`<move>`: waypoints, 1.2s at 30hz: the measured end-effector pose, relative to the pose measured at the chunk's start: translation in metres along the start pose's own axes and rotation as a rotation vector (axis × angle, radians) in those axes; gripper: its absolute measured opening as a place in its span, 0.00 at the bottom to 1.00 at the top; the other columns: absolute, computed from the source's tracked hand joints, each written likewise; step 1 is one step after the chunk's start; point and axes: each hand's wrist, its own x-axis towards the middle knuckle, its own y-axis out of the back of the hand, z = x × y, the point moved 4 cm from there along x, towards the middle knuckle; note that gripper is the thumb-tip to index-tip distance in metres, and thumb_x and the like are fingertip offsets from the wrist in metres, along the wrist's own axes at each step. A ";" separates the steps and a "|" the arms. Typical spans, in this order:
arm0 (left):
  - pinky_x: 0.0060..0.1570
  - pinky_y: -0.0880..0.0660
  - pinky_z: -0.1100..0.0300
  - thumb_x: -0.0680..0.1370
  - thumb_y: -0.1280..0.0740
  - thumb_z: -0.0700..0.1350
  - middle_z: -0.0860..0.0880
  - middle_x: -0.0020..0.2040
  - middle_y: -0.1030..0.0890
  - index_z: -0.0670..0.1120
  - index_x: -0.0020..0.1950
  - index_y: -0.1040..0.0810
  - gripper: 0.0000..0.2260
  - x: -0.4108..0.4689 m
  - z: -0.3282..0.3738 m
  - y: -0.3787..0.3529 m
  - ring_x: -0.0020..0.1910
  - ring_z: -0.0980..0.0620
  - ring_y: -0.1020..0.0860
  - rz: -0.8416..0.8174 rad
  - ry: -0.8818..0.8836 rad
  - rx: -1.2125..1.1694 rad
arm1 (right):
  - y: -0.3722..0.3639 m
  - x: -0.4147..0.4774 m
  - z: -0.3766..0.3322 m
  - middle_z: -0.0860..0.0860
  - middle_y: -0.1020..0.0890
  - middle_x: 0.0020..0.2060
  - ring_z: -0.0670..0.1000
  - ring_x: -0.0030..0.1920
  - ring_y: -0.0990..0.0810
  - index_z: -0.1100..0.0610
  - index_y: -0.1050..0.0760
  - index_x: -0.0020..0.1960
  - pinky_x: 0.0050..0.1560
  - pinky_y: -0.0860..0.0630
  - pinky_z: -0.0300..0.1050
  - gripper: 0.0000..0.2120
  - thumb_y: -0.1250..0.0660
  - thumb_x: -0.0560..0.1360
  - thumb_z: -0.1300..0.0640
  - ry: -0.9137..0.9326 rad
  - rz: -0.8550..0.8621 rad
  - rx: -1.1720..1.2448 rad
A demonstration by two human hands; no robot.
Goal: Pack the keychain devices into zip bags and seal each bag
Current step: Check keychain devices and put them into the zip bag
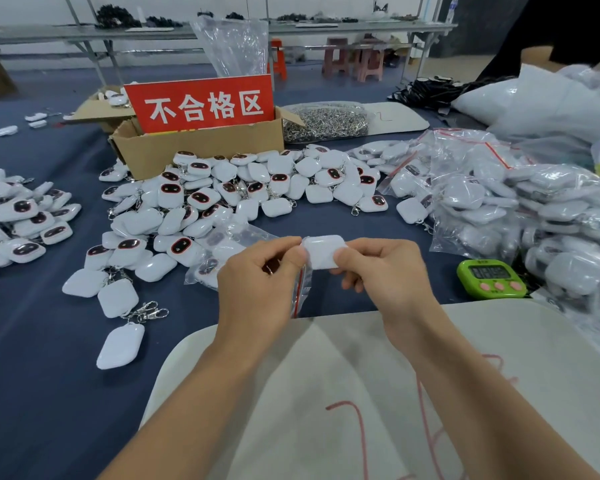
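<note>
Over blue tablecloth [49, 358], keychain device [323, 251] between both hands [257, 282] [387, 277].

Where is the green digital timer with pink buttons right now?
Head view, right side: the green digital timer stands on the blue cloth, just right of the right hand, beside the heap of bagged white devices.

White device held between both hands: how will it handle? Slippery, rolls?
Probably light: the keychain device sits pinched between the left hand and right hand. Its smooth, rounded shell may be slippery. It is flat and squarish, so it would likely slide rather than roll.
</note>
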 end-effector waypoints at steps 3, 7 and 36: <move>0.42 0.28 0.60 0.73 0.28 0.57 0.59 0.36 0.21 0.63 0.59 0.16 0.14 -0.002 0.000 -0.002 0.42 0.58 0.23 -0.026 -0.053 0.309 | 0.009 0.002 0.002 0.52 0.14 0.34 0.45 0.31 0.23 0.47 0.13 0.38 0.39 0.27 0.44 0.04 0.25 0.70 0.55 -0.049 0.118 0.008; 0.36 0.30 0.55 0.76 0.29 0.47 0.55 0.30 0.28 0.64 0.62 0.20 0.17 -0.005 0.004 -0.004 0.37 0.50 0.24 -0.035 -0.123 0.523 | 0.010 0.001 0.001 0.47 0.14 0.32 0.43 0.31 0.21 0.46 0.13 0.37 0.39 0.24 0.41 0.04 0.21 0.66 0.55 -0.046 0.127 -0.033; 0.55 0.22 0.57 0.77 0.43 0.36 0.55 0.56 0.15 0.51 0.64 0.17 0.22 0.038 0.027 0.096 0.54 0.57 0.18 0.632 -0.299 -0.088 | 0.004 0.008 0.008 0.45 0.14 0.34 0.44 0.24 0.25 0.45 0.15 0.38 0.25 0.28 0.34 0.21 0.38 0.73 0.67 -0.022 0.122 -0.132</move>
